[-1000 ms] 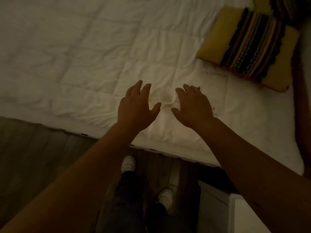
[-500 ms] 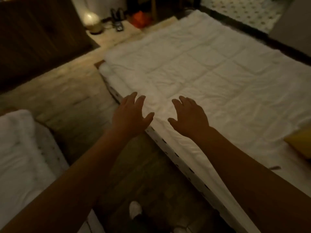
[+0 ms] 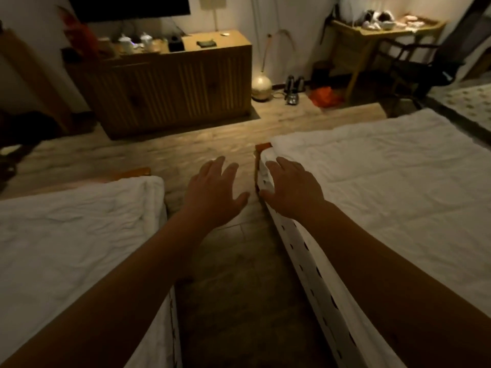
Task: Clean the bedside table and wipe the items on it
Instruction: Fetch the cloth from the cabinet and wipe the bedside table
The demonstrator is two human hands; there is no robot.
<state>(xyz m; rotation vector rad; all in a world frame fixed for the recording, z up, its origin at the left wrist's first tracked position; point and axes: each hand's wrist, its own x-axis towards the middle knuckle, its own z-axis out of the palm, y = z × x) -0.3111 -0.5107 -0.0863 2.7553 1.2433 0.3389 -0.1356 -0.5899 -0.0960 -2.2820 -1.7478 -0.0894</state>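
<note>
My left hand [image 3: 212, 193] and my right hand [image 3: 291, 189] are stretched out in front of me, palms down, fingers apart, holding nothing. They hover over the wooden floor strip [image 3: 239, 274] between two beds, the right one above the corner of the right bed [image 3: 385, 187]. No bedside table and no cloth is in view.
A left bed [image 3: 66, 229] with white cover flanks the aisle. Ahead stands a wooden sideboard [image 3: 172, 83] with cups and small items. A round glowing lamp [image 3: 261, 86], kettles [image 3: 293, 87] and an orange bag [image 3: 324, 95] sit on the floor. A desk [image 3: 372, 30] and chair [image 3: 414, 65] stand far right.
The view has swung up and left from the bed with the striped pillow to the aisle and far wall. Both hands stayed outstretched and empty.
</note>
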